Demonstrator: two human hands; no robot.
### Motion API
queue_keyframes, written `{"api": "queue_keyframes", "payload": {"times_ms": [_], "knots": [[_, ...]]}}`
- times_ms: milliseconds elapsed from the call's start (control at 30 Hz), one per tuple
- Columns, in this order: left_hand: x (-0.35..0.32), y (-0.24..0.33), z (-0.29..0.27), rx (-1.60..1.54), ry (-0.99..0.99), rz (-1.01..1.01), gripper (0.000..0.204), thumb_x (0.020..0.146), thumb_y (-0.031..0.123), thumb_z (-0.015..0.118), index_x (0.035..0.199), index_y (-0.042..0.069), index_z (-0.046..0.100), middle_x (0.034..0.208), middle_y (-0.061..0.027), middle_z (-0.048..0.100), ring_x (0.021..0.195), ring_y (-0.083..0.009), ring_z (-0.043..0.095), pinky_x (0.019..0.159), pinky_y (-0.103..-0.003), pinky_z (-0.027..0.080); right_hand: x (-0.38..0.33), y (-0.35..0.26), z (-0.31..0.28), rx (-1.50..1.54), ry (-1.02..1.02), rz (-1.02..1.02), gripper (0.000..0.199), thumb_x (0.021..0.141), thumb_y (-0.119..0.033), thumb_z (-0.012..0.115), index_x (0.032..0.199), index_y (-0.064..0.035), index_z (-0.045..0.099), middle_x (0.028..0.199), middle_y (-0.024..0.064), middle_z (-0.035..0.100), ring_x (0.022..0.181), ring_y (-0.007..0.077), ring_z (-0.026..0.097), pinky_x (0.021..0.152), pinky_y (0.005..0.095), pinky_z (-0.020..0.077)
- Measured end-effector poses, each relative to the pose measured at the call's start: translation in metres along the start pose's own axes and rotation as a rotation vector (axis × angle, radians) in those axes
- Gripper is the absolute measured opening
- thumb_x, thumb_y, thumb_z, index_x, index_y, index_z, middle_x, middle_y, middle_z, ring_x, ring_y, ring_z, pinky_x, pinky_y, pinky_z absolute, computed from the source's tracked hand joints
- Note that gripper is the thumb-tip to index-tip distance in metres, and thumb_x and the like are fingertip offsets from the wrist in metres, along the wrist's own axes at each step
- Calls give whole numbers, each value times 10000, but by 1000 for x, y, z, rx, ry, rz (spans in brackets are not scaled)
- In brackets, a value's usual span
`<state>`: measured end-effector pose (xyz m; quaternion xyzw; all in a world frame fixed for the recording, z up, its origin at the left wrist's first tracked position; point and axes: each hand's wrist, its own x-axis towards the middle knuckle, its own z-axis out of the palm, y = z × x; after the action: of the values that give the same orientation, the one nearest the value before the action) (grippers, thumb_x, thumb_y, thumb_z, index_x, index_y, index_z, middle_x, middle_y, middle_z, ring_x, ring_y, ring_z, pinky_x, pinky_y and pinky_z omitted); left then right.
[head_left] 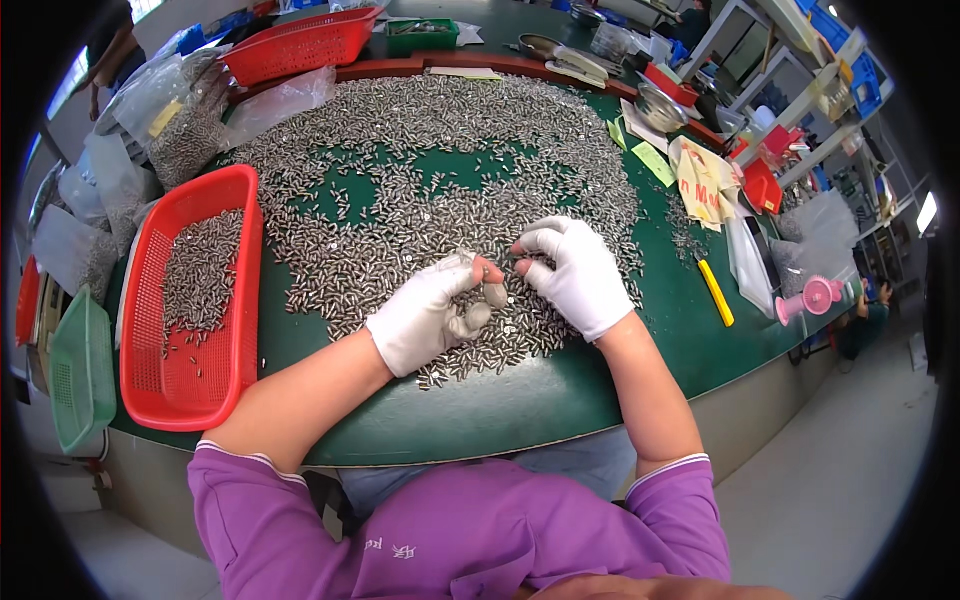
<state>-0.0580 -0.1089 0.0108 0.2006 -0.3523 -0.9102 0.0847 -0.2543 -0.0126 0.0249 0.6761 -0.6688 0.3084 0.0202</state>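
Small silvery metal pins (390,240) are spread thickly over the green table in front of me. My left hand (425,312), in a white glove with greyed fingers and a bare fingertip, is curled at the near middle of the pile. Its thumb and fingers are drawn together; whatever lies inside them is hidden. Just to the right, my right hand (578,278) is low over the pins, gloved in white with bare tips on thumb and forefinger. A small gap separates that thumb and forefinger, and I see nothing held between them.
At left stands a red perforated basket (250,290) holding more pins, beside a green basket (82,370) and filled plastic bags (185,130). A yellow-handled cutter (716,293), papers (654,163) and a pink fan-like object (812,298) lie at right. Another red basket (300,48) stands behind.
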Motion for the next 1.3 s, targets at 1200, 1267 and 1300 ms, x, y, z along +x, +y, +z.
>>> {"api": "queue_keyframes", "payload": {"times_ms": [1200,1267,1300], "knots": [[3,-4,7,55,0,28,217,954,158,605,1133,88,506,910,-2,575,649,-25,483,490,-142,371,-2,-25,-9,440,-80,162,164,847,-81,684,1009,-59,699,984,76,618,902,201,611,820,300,496],[1,-4,5,30,-11,45,162,967,197,601,1088,102,551,907,0,601,633,-28,509,511,-155,375,1,-15,-11,100,-44,95,242,803,-146,703,1035,-76,704,989,115,641,919,279,630,826,361,505],[1,-3,7,35,20,28,147,976,228,587,1059,112,553,898,-2,603,628,-36,520,511,-160,376,-1,-10,-12,-68,-35,97,274,781,-189,712,1034,-86,706,976,130,648,913,313,633,817,394,509]]}}
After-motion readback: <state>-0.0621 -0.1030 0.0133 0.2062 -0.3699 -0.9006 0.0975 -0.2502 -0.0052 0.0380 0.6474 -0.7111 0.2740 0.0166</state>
